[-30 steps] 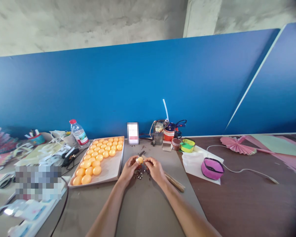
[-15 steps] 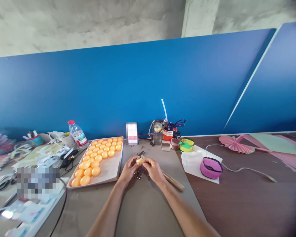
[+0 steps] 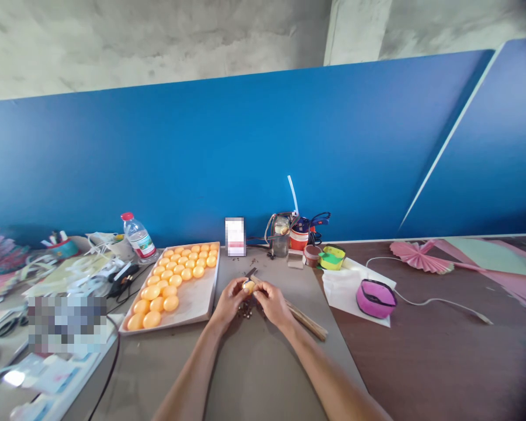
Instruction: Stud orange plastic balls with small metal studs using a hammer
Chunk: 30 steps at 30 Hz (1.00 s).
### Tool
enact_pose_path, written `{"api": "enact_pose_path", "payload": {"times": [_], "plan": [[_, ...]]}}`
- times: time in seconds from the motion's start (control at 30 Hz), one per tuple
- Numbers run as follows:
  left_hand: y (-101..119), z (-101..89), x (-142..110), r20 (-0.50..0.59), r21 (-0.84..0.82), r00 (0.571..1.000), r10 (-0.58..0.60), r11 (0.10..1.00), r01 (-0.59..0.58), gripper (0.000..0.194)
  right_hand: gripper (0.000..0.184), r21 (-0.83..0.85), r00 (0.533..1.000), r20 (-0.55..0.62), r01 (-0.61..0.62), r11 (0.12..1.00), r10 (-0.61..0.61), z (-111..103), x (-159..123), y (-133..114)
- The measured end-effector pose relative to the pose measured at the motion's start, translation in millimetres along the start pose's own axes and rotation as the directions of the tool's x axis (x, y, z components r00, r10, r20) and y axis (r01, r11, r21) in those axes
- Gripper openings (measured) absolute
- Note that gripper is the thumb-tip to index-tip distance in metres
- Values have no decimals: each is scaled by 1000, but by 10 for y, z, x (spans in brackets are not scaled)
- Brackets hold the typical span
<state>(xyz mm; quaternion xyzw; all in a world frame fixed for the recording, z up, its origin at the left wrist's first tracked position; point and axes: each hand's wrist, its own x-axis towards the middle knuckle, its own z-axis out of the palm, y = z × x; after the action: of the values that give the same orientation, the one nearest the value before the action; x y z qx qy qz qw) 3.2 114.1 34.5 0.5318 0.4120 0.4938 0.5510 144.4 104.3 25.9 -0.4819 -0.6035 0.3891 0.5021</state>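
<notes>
In the middle of the grey mat, my left hand (image 3: 230, 298) and my right hand (image 3: 272, 299) are close together, fingertips pinched on a small pale-orange ball (image 3: 248, 286). Something dark shows at the ball's edge, too small to make out. A heap of small dark bits (image 3: 245, 311) lies just below the hands. Beyond the fingertips is a dark, thin-bladed tool (image 3: 251, 272), partly hidden. Left of my hands stands a shallow white tray (image 3: 198, 299) with many similar orange balls, most of them toward its left and far sides.
Wooden sticks (image 3: 309, 323) lie right of my right hand. Farther back stand a glass jar (image 3: 281, 242), a yellow-green container (image 3: 332, 258) and a phone-like panel (image 3: 235, 237). A purple pouch-like item (image 3: 376, 298) sits right, a water bottle (image 3: 139, 238) left. Cables and clutter cover the far left.
My hands stay almost in place with the ball between them, the fingers shifting only slightly. The tray and other things have not moved.
</notes>
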Motion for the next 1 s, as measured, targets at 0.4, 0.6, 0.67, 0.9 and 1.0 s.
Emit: {"api": "enact_pose_path", "payload": {"times": [0.4,0.6,0.67,0.9,1.0], "plan": [[-109,-24,39,-32,33,999,22,999,-21,38,8,-11,997,-72,-1,1000,1,68,3,41],[-157,-23,46,-25,54,999,42,998,-41,37,6,-23,996,-90,-25,999,23,95,9,97],[-169,-18,49,-19,64,999,49,997,-48,38,6,-45,994,-105,-28,999,23,101,8,91],[-92,-27,18,-1,-13,1000,24,1000,-24,38,9,-62,994,-107,15,998,-22,37,24,21],[-23,-34,0,-51,-82,998,-23,996,19,40,14,-167,998,-38,50,985,-57,-100,27,2]]}}
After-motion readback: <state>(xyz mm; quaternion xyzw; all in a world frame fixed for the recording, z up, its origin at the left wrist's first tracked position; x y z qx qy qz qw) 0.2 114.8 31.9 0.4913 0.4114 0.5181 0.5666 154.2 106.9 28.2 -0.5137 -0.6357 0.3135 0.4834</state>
